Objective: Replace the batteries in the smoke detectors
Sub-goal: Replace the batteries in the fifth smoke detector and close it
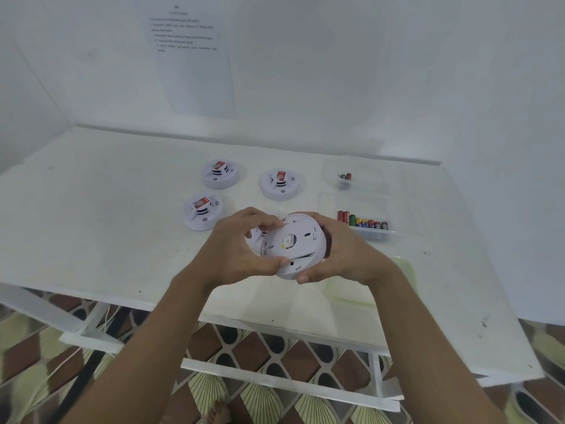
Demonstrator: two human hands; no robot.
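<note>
Left hand (241, 243) and right hand (345, 252) both grip one smoke detector (295, 243) at frame centre, back toward me; opening underway, I judge. Three more detectors (203, 212) apparently pending, above left; replacement batteries (363, 222) right.

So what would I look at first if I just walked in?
First, the round white smoke detector in the middle, held by the left hand and the right hand, its back facing you. Behind it three more detectors sit on the white table, each with something red on top. To the right, colourful batteries stand in a row in a clear tray.
</note>
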